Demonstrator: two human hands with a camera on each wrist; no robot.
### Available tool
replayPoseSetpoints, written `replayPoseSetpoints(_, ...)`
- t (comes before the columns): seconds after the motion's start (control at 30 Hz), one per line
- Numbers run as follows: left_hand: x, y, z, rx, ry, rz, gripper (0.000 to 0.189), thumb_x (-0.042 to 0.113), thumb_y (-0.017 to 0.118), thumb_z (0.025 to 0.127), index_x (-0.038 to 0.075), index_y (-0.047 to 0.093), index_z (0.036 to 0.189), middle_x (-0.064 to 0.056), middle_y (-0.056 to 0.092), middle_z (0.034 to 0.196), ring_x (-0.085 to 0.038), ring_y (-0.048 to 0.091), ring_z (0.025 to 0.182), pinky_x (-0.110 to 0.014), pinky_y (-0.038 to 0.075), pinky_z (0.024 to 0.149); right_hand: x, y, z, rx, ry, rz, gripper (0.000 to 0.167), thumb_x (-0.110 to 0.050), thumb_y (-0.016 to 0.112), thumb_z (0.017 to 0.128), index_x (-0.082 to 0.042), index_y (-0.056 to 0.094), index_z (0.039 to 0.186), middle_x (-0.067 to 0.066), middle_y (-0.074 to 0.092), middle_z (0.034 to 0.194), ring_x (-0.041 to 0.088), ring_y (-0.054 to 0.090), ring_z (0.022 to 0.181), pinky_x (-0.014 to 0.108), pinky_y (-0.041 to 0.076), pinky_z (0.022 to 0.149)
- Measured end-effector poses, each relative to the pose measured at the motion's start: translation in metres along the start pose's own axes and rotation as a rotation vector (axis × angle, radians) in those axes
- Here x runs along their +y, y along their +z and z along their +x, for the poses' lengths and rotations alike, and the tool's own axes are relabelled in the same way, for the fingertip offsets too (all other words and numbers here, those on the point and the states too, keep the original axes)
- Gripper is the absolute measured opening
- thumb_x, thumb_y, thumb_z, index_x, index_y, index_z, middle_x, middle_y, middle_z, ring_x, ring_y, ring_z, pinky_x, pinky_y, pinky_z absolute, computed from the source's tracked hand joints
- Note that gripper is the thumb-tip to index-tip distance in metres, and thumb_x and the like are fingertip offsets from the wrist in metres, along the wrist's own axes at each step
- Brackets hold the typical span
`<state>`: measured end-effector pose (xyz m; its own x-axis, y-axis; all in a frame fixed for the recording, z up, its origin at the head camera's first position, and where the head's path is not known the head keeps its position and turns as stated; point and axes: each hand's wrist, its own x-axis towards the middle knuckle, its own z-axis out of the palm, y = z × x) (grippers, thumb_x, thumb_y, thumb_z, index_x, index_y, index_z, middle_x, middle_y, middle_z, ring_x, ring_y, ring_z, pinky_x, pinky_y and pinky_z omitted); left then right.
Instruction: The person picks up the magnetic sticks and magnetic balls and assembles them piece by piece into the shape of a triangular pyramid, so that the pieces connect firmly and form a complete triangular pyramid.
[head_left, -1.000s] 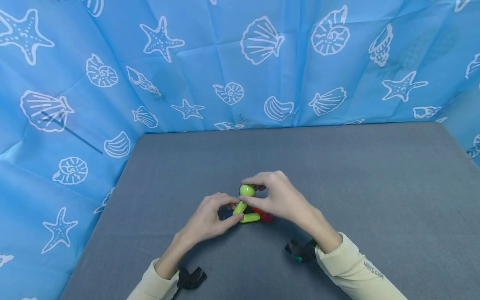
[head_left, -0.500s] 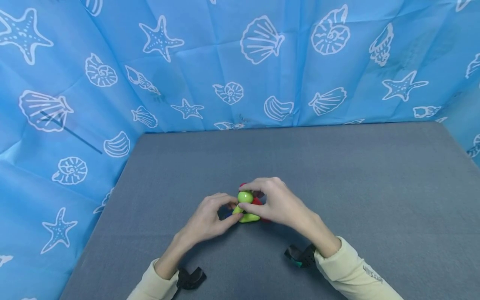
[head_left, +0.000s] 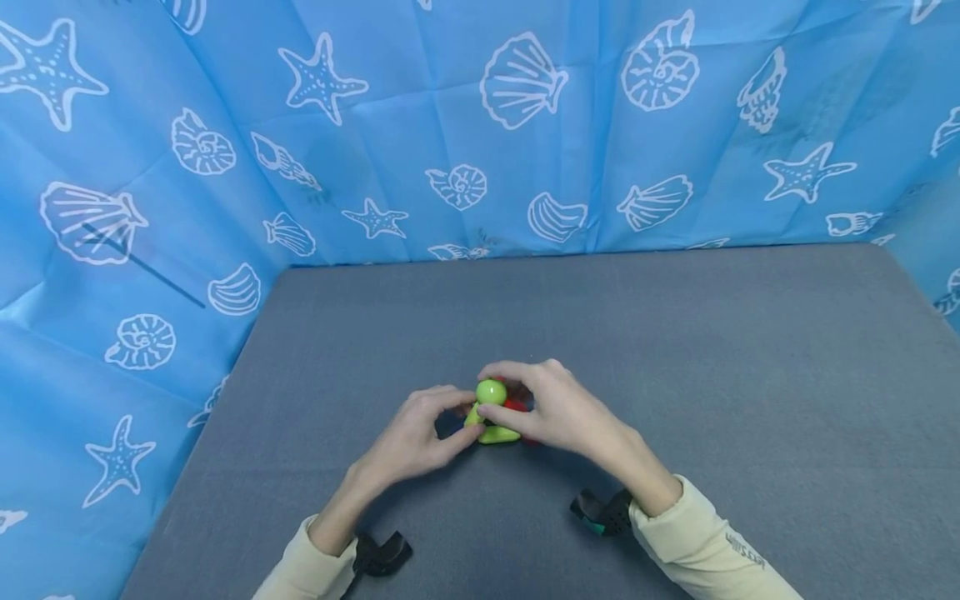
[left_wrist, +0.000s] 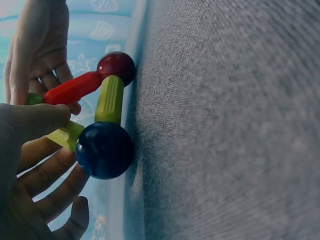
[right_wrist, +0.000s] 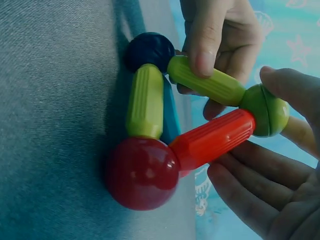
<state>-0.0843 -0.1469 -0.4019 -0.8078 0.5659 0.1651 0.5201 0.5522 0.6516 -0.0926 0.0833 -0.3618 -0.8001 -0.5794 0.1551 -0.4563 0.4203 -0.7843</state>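
A small frame of magnetic building rods and balls stands on the cloth. Its base shows a dark blue ball (right_wrist: 150,52), a yellow-green rod (right_wrist: 145,102) and a dark red ball (right_wrist: 142,174). A second yellow-green rod (right_wrist: 227,90) and a red rod (right_wrist: 212,139) slope up to a green ball (head_left: 491,392) at the top. My right hand (head_left: 551,404) holds that green ball between thumb and fingers. From the left side, my left hand (head_left: 420,433) pinches the sloping yellow-green rod near its middle. Behind the base, a blue rod (right_wrist: 171,107) is partly hidden.
Grey cloth (head_left: 675,333) covers the table under the frame. A blue curtain (head_left: 480,125) with white shells and starfish hangs along the back and sides. Black wrist straps (head_left: 382,554) sit at both cuffs.
My right hand has come down and slightly left, with the green ball now lower, at the top of the sloping rods. My left hand has stayed in place on its rod.
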Motion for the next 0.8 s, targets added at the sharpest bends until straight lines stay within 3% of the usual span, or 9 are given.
replayPoseSetpoints(0.37, -0.004, 0.001, 0.009, -0.006, 0.021, -0.026, 0.029, 0.022, 0.071, 0.097, 0.018, 0.071, 0.126, 0.003, 0.075, 0.109, -0.011, 0.07, 0.1, -0.034, 0.058, 0.089, 0.006, 0.0, 0.002, 0.054, 0.004, -0.036, 0.03, -0.024, 0.071, 0.097, -0.011, 0.069, 0.124, 0.001, 0.074, 0.1, 0.01, 0.07, 0.083, 0.03, 0.059, 0.072)
replayPoseSetpoints(0.6, -0.008, 0.002, 0.021, 0.006, 0.024, -0.03, 0.03, 0.021, 0.07, 0.098, 0.016, 0.07, 0.127, 0.001, 0.075, 0.11, -0.011, 0.069, 0.099, -0.034, 0.058, 0.088, 0.01, -0.004, 0.007, 0.105, -0.003, -0.108, 0.032, -0.019, 0.07, 0.098, -0.007, 0.068, 0.127, 0.005, 0.075, 0.1, 0.011, 0.069, 0.081, 0.024, 0.056, 0.068)
replayPoseSetpoints(0.8, -0.01, 0.001, 0.028, 0.015, 0.008, -0.021, 0.033, 0.023, 0.07, 0.098, 0.014, 0.069, 0.129, -0.001, 0.074, 0.113, -0.012, 0.068, 0.099, -0.033, 0.057, 0.086, 0.012, -0.007, 0.005, 0.16, 0.015, -0.15, 0.038, -0.023, 0.072, 0.097, -0.008, 0.066, 0.132, 0.007, 0.075, 0.112, 0.018, 0.072, 0.091, 0.039, 0.06, 0.075)
